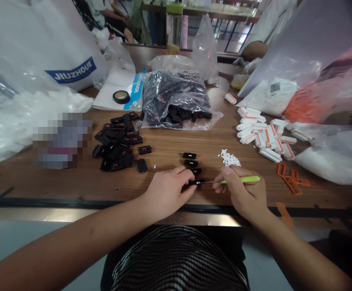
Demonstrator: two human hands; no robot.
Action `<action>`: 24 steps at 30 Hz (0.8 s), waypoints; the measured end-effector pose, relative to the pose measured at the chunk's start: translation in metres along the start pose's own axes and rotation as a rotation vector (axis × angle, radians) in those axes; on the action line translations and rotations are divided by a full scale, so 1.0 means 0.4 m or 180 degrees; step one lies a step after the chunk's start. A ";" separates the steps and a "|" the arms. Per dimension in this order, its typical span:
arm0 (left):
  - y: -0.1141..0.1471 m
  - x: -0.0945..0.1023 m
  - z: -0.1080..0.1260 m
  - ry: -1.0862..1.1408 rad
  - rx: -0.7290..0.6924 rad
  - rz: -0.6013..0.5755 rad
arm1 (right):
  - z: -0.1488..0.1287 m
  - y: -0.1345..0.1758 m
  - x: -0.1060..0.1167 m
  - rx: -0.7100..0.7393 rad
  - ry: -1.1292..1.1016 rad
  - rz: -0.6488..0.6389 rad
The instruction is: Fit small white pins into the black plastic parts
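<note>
My left hand (171,189) grips the left end of a small black plastic part (198,182) near the table's front edge. White dots show on top of that part. My right hand (245,190) is closed around the lime-green handle of a thin metal pick (250,178), whose tip reaches the black part. Beyond my left fingers, more black parts (189,155) with white dots stand in a short column. A heap of tiny white pieces (230,158) lies just past my right hand.
Loose black parts (117,151) are piled at left, behind them a clear bag (176,95) full of more. At right lie white-and-orange pieces (267,135) and orange frames (291,182). Black tape (121,96) rests on papers. Large plastic bags flank both sides.
</note>
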State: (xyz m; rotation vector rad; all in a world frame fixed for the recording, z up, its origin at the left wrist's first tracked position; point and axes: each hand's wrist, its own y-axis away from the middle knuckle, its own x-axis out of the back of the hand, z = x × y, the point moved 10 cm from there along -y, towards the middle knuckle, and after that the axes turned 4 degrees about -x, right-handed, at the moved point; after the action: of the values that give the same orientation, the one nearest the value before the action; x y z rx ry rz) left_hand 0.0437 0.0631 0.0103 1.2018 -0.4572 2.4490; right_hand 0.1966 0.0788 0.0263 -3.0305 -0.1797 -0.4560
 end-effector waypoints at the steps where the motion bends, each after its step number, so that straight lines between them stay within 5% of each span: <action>1: 0.000 -0.001 -0.001 0.0005 0.0006 -0.0004 | 0.001 0.000 0.000 -0.0005 0.0017 0.0011; 17: 0.001 -0.003 -0.001 0.0047 -0.0037 0.0009 | -0.008 -0.003 -0.006 0.0093 0.0167 -0.0058; 24: -0.001 -0.005 0.004 -0.0057 -0.0079 -0.0049 | -0.097 0.034 -0.042 0.1131 0.1134 -0.0416</action>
State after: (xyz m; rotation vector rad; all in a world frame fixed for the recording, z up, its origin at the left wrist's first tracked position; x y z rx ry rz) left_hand 0.0462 0.0624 0.0099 1.2139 -0.4800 2.4144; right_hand 0.1712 0.0602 0.0577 -2.5519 -0.3896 -0.8603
